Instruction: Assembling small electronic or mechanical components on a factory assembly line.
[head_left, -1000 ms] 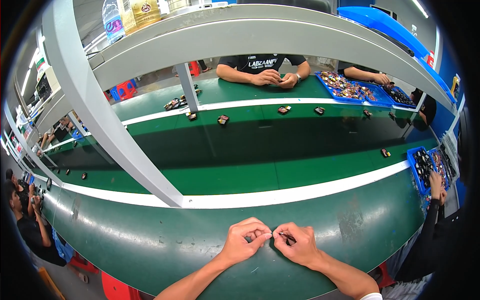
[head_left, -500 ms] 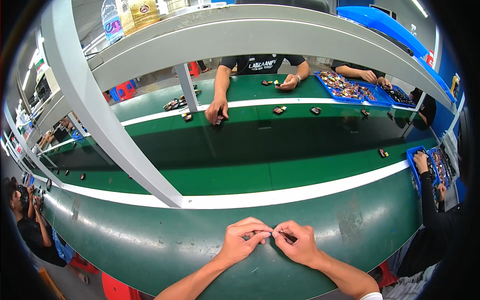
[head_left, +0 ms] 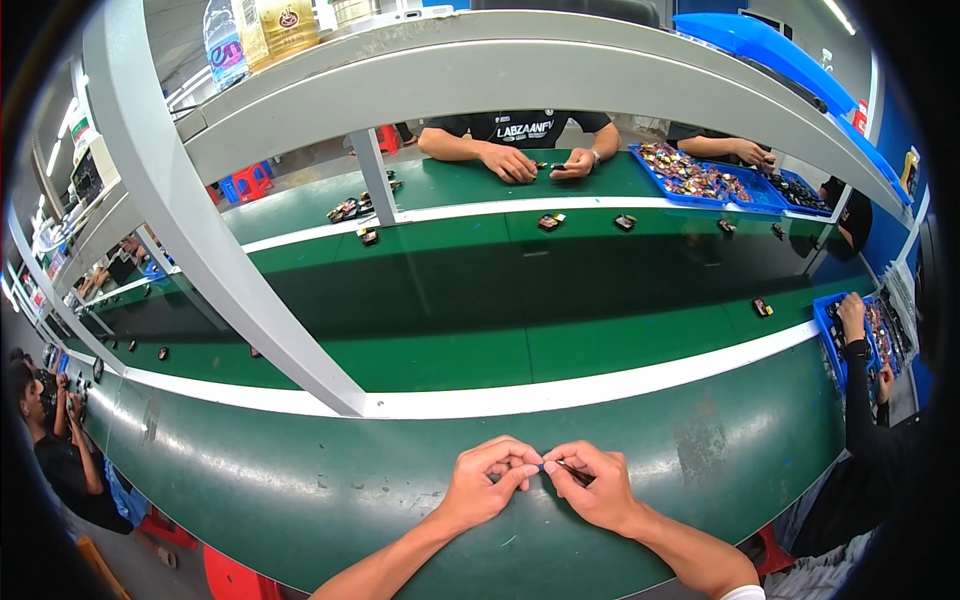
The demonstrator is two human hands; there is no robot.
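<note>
Over the green tabletop (head_left: 440,440) my left hand (head_left: 488,482) and my right hand (head_left: 595,488) meet, fingertips almost touching. A dark, slender piece (head_left: 574,474) sits in the closed fingers of the right; its kind cannot be made out. Between the two sets of fingertips shows a tiny blue bit (head_left: 541,468). The left thumb and fingers are pinched at it, and they hide most of whatever they hold.
Beyond a white rail (head_left: 500,402) runs a green conveyor belt (head_left: 450,355) carrying small dark parts (head_left: 763,307). Across it are a co-worker's hands (head_left: 540,166) and blue trays (head_left: 690,197) of small parts. A grey post (head_left: 240,250) rises at left. Another person's arm reaches a blue tray (head_left: 835,370) at right.
My hands stay almost in place. The co-worker opposite has drawn one hand back from the belt to the other hand. Parts on the belt have shifted slightly left. The person at right has raised a hand.
</note>
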